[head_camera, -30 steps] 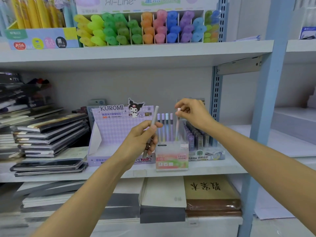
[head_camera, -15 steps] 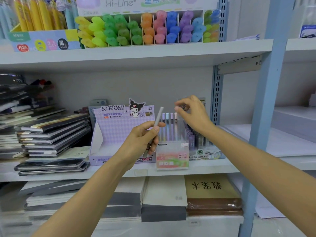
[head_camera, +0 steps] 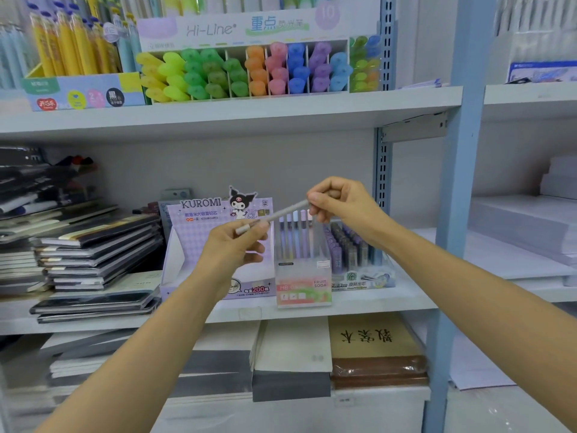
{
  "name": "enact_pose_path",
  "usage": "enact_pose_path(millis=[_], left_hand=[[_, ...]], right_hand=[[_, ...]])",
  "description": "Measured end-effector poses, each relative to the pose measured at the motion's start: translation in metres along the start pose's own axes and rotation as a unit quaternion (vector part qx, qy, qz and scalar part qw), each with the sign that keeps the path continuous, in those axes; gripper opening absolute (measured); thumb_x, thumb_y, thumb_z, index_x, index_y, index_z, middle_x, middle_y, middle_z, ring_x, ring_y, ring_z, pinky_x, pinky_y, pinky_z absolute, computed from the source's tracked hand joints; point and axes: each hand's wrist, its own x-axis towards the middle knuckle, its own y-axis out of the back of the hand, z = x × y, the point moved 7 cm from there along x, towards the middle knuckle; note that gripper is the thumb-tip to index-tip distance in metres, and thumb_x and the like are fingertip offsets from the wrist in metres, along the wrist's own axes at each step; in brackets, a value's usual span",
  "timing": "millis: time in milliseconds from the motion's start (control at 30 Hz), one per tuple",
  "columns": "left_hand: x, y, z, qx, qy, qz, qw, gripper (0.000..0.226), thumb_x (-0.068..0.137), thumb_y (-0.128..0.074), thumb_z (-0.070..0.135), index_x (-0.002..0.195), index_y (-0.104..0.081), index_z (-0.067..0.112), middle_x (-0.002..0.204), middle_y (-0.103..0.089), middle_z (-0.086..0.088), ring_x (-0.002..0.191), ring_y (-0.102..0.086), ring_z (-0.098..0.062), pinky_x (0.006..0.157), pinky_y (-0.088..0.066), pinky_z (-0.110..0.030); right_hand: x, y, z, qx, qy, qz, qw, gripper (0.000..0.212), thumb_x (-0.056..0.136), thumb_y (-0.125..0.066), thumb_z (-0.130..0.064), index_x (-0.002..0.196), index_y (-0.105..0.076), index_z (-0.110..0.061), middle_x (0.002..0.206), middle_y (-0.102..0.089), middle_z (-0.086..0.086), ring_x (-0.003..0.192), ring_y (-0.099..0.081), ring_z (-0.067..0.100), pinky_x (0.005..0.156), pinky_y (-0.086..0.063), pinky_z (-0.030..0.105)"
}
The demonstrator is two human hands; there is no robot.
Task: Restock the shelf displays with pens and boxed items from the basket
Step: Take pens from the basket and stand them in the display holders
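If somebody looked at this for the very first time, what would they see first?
Probably the rainbow row of highlighters on the upper shelf, going yellow, green, orange, pink, blue and purple. Next, right in the middle, the left hand and the right hand each hold one end of a grey pen, in front of the purple Kuromi box.
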Motion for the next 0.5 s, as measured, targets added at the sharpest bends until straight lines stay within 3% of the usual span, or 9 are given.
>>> enact_pose_path(millis=[133,233,300,400,500], left_hand=[[-0.004,0.002,0.006,-0.121,0.001,0.054,0.991,0.005,0.087,-0.068,0.015,0.089,-0.069,0.010,0.078,-0.066,-0.003,0.066,-0.064,-0.012,0.063,-0.057,-0.021],[-0.007,-0.002,0.013,-0.117,-0.029,0.064,0.991,0.007,0.090,-0.066,0.015,0.090,-0.070,0.009,0.086,-0.069,-0.007,0.078,-0.068,-0.016,0.070,-0.058,-0.023],[-0.008,-0.006,0.021,-0.064,-0.064,0.059,0.994,0.007,0.090,-0.066,0.014,0.091,-0.069,0.008,0.089,-0.073,-0.009,0.081,-0.072,-0.018,0.070,-0.058,-0.025],[-0.009,-0.018,0.028,0.017,-0.104,0.029,0.994,0.003,0.088,-0.069,0.012,0.087,-0.068,0.010,0.079,-0.075,-0.005,0.068,-0.070,-0.017,0.061,-0.056,-0.024],[-0.008,-0.029,0.032,0.074,-0.136,0.024,0.988,0.005,0.087,-0.070,0.011,0.085,-0.068,0.015,0.076,-0.074,-0.002,0.065,-0.070,-0.017,0.058,-0.055,-0.026]], right_hand=[[-0.008,-0.012,0.013,-0.053,-0.035,-0.102,0.993,0.015,0.094,-0.062,-0.016,0.100,-0.061,-0.003,0.084,-0.073,0.012,0.075,-0.067,0.022,0.076,-0.056,0.034],[-0.016,-0.025,0.019,-0.117,-0.042,-0.165,0.978,0.017,0.093,-0.064,-0.021,0.100,-0.062,-0.006,0.092,-0.074,0.005,0.087,-0.069,0.018,0.080,-0.054,0.026],[-0.013,-0.028,0.013,-0.148,-0.006,-0.123,0.981,0.017,0.093,-0.063,-0.026,0.104,-0.066,-0.013,0.097,-0.072,-0.003,0.093,-0.067,0.013,0.082,-0.053,0.026],[-0.005,-0.030,-0.012,-0.107,0.049,-0.045,0.992,0.026,0.094,-0.062,-0.031,0.118,-0.066,-0.024,0.108,-0.068,-0.009,0.099,-0.063,0.005,0.086,-0.054,0.028],[0.002,-0.045,-0.028,-0.123,0.066,-0.076,0.987,0.019,0.092,-0.065,-0.027,0.109,-0.071,-0.020,0.099,-0.072,-0.005,0.093,-0.066,0.013,0.085,-0.054,0.028]])
